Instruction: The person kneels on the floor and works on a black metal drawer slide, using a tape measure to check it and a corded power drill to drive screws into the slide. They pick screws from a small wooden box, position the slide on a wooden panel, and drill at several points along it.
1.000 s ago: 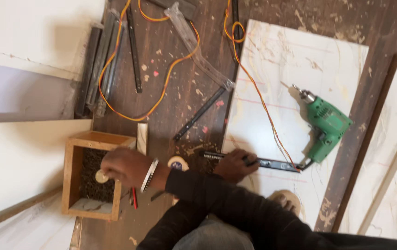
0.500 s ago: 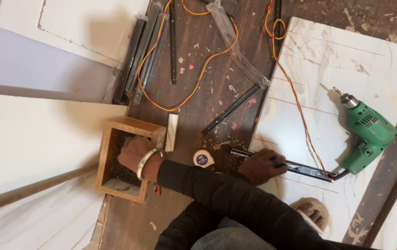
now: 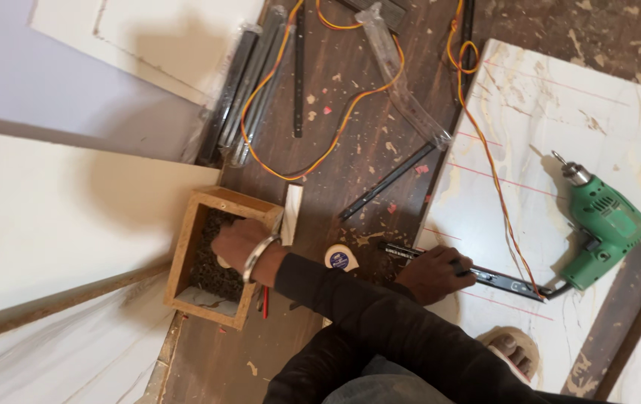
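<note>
Wooden box (image 3: 185, 247) stood on the dark floor (image 3: 350, 135), left of centre, holding small dark screws (image 3: 208, 269). The left hand (image 3: 234, 243), a metal bangle (image 3: 260, 256) at its wrist, reached into the box; whether its fingers were spread or pinching could not be told. To the right, the right hand (image 3: 431, 275) pressed down on a black slide rail (image 3: 447, 265), fingers curled over it. A tape measure (image 3: 341, 258) lay between the hands. Further right, a green drill (image 3: 605, 224) rested on a pale marbled board (image 3: 560, 120), its orange cord (image 3: 320, 153) looping away to the far side.
</note>
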The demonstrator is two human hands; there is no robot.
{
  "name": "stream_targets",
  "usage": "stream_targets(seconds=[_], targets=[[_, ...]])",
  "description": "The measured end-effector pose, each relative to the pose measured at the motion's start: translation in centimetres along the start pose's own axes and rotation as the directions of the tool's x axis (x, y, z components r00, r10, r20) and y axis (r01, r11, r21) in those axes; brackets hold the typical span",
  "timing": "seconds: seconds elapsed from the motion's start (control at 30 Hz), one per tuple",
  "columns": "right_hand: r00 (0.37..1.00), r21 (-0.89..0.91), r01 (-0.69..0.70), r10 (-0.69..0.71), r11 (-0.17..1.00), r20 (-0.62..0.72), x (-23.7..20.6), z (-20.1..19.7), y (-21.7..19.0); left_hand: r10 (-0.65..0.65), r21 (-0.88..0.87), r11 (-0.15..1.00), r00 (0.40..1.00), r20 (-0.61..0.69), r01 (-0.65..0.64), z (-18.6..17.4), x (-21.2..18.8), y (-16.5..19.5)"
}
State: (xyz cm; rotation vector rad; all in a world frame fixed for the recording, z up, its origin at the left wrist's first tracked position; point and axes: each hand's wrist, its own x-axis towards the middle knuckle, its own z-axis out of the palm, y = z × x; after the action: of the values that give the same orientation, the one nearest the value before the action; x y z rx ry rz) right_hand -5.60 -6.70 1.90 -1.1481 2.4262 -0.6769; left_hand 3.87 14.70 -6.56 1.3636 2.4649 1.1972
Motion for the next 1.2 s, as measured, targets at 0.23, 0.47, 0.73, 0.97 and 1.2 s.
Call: stream_targets(seconds=[0.23, 0.47, 0.73, 0.97, 1.2], targets=[[1.0, -0.023, -0.012, 0.012, 1.0, 0.011, -0.8, -0.5, -0.4, 0.029, -0.016, 0.999, 0.999, -0.029, -0.029, -0.2, -0.3, 0.0], [0.992, -0.069, -0.095, 0.1, 0.993, 0.074, -0.7, -1.1, -1.6, -0.004, 0.005, 1.0, 0.998, -0.063, 0.005, 0.0, -0.8, 0.4], [0.959, -0.107, -0.101, 0.126, 0.989, 0.256, 0.3, -0.8, -1.7, 0.02, 0.07, 0.997, 0.999, -0.045, -0.017, -0.7, -0.4, 0.3], [0.995, -0.127, 0.095, -0.096, 0.987, -0.001, -1.5, -0.8, -0.6, 0.041, 0.103, 0.994, 0.999, -0.023, -0.038, -1.9, -0.2, 0.4], [0.93, -0.01, 0.289, -0.283, 0.957, -0.236, -5.2, -9.7, 4.8, -0.201, -0.161, 0.959, 0.959, 0.201, 0.235, 0.4, -0.4, -0.2]])
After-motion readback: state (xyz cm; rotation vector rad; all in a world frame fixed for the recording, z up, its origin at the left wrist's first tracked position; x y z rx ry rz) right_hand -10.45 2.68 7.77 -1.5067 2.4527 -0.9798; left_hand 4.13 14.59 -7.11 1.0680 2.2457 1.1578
